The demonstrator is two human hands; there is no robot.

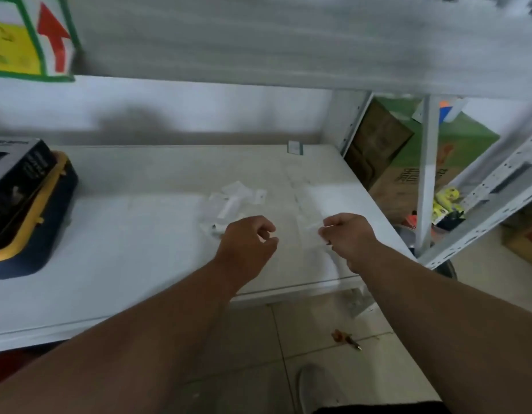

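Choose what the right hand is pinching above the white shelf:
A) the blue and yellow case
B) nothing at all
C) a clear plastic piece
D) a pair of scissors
C: the right hand pinches a clear plastic piece between thumb and fingers above the white shelf, while the blue and yellow case lies untouched at the shelf's far left.
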